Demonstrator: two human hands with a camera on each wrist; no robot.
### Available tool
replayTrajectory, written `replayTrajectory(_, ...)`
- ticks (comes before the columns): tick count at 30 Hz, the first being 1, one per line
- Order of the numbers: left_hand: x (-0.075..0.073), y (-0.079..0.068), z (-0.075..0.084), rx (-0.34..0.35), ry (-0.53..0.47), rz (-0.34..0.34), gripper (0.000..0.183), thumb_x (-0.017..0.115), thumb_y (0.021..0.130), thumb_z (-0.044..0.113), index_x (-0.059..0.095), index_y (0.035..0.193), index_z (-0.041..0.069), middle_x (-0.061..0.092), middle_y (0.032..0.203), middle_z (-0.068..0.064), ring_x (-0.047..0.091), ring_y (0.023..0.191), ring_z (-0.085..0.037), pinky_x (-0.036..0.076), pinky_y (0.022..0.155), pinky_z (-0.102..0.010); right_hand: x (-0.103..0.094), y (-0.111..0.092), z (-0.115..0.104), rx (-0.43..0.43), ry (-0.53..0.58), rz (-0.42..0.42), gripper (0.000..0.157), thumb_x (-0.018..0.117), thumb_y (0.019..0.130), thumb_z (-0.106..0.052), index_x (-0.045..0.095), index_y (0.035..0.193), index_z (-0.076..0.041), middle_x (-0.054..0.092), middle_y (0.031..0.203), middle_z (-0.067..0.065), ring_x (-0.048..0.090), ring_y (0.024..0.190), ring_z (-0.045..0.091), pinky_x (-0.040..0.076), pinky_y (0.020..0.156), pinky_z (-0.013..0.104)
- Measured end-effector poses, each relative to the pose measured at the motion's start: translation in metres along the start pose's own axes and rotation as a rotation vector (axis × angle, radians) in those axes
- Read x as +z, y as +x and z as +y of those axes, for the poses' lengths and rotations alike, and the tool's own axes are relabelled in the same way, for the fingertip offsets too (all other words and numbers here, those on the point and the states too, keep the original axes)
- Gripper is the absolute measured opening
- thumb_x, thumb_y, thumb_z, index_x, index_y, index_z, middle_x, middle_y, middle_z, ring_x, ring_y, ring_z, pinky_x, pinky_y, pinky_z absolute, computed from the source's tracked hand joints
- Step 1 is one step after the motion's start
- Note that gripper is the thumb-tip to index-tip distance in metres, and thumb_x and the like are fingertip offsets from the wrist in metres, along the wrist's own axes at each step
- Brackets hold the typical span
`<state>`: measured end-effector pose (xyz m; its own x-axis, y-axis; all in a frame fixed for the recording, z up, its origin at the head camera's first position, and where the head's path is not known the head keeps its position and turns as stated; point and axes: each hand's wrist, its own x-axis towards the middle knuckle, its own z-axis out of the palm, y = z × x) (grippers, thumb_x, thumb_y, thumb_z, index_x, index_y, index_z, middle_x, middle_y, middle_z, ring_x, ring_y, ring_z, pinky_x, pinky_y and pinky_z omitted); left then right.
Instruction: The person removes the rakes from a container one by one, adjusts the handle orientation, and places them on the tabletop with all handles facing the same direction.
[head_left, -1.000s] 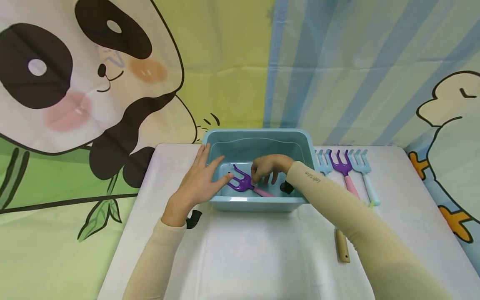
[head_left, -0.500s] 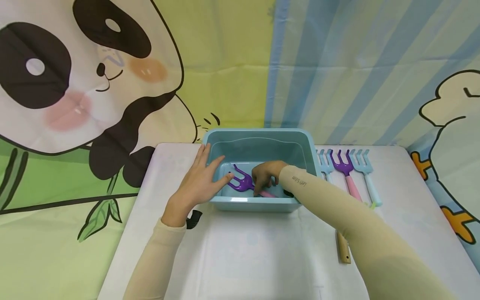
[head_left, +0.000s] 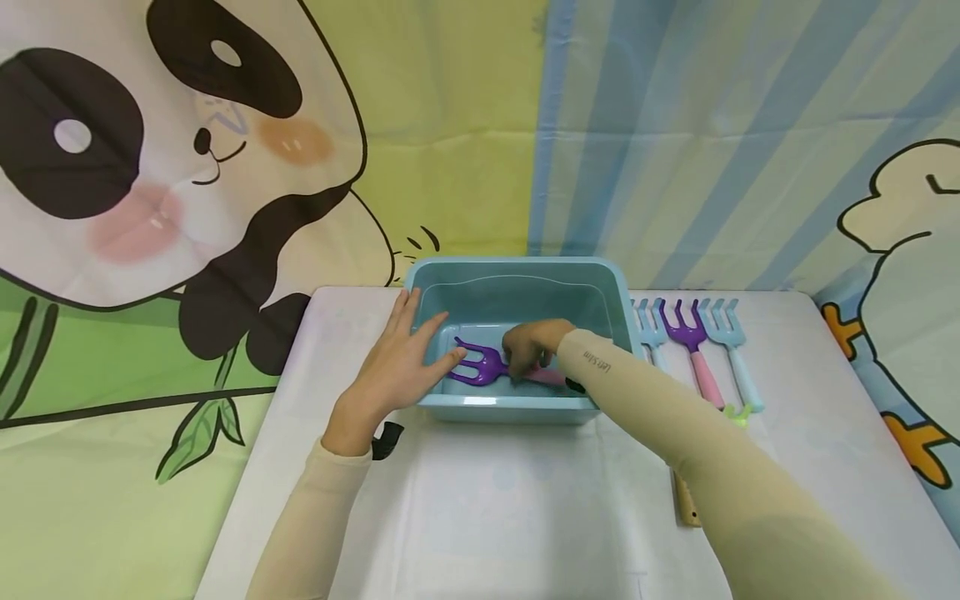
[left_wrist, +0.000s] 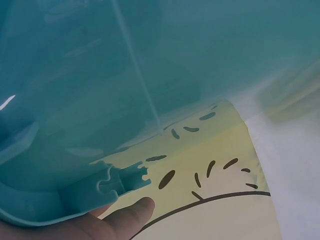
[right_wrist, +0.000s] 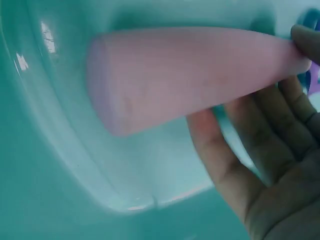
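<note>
A purple hand fork [head_left: 483, 367] with a pink handle lies low inside a blue-green plastic basin [head_left: 517, 262]. My right hand [head_left: 534, 342] reaches into the basin and pinches the handle near its neck. In the right wrist view, the thumb and fingers meet at the narrow end of the pink handle [right_wrist: 190, 75], whose wide end points away over the basin floor. My left hand [head_left: 401, 367] rests on the basin's left rim with fairly straight, spread fingers. One fingertip [left_wrist: 137, 210] shows beside the basin's corner in the left wrist view.
Right of the basin, two light blue forks [head_left: 726, 329] and another purple fork [head_left: 684, 329] lie side by side. A wooden handle [head_left: 686, 504] and a small green piece [head_left: 738, 417] show beside the right sleeve. A printed cloth hangs behind the white table [head_left: 487, 500].
My right hand has come down onto the handle and taken hold of it. The fork has turned and slid slightly left, its handle lifted a little. My left hand has stayed put.
</note>
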<state>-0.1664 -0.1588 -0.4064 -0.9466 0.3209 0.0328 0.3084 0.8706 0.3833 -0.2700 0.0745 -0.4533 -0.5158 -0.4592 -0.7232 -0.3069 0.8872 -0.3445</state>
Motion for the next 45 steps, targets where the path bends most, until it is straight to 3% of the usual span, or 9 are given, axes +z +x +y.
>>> replayTrajectory(6,0.001,0.0,0.0,0.0,0.001,0.008,0.084,0.039,0.094,0.074,0.045,0.152,0.014,0.003,0.166,-0.017,-0.013,0.151,-0.025,0.02,0.116,-0.056,-0.004,-0.002,0.008,-0.012,0.143,-0.059,0.018,0.07,0.092,-0.019,0.065,0.106,-0.01,0.061,0.108,0.007,0.059,0.097,0.021,0.057,0.075,0.04)
replayTrajectory(11,0.0,0.0,0.0,0.004,-0.003,0.014,0.084,0.039,0.094,0.074,0.045,0.152,0.013,0.003,0.166,-0.017,-0.011,0.151,-0.026,0.021,0.116,-0.056,-0.007,-0.002,0.012,0.014,0.306,-0.151,0.025,0.069,0.092,-0.014,0.063,0.116,-0.009,0.063,0.11,0.01,0.061,0.099,0.023,0.056,0.079,0.044)
replayTrajectory(16,0.0,0.0,0.001,0.006,0.0,0.008,0.085,0.04,0.094,0.074,0.044,0.152,0.012,0.003,0.166,-0.017,-0.01,0.151,-0.028,0.021,0.115,-0.057,-0.01,-0.002,0.014,0.027,0.398,-0.214,0.032,0.069,0.09,-0.009,0.062,0.121,-0.009,0.065,0.111,0.013,0.062,0.099,0.025,0.056,0.08,0.046)
replayTrajectory(32,0.0,0.002,0.0,0.0,0.002,-0.011,0.084,0.043,0.095,0.072,0.039,0.155,0.014,0.0,0.166,-0.016,-0.011,0.151,-0.027,0.019,0.116,-0.057,-0.023,-0.014,0.012,0.037,0.389,-0.209,0.039,0.066,0.094,-0.008,0.056,0.131,-0.014,0.062,0.118,0.015,0.063,0.101,0.026,0.057,0.077,0.042)
replayTrajectory(41,-0.001,0.003,-0.001,0.001,0.001,-0.011,0.087,0.04,0.093,0.075,0.038,0.156,0.014,0.001,0.166,-0.016,-0.013,0.151,-0.025,0.021,0.115,-0.058,-0.036,-0.032,0.008,0.02,0.37,-0.25,0.043,0.061,0.098,-0.008,0.05,0.139,-0.007,0.057,0.129,0.024,0.065,0.097,0.026,0.056,0.078,0.043)
replayTrajectory(45,-0.002,0.002,-0.001,-0.003,-0.005,-0.018,0.089,0.039,0.093,0.076,0.036,0.156,0.014,0.0,0.166,-0.016,-0.014,0.151,-0.025,0.021,0.115,-0.059,-0.044,-0.046,0.003,0.013,0.332,-0.223,0.045,0.06,0.098,-0.008,0.048,0.142,-0.007,0.055,0.13,0.021,0.066,0.097,0.026,0.057,0.077,0.042)
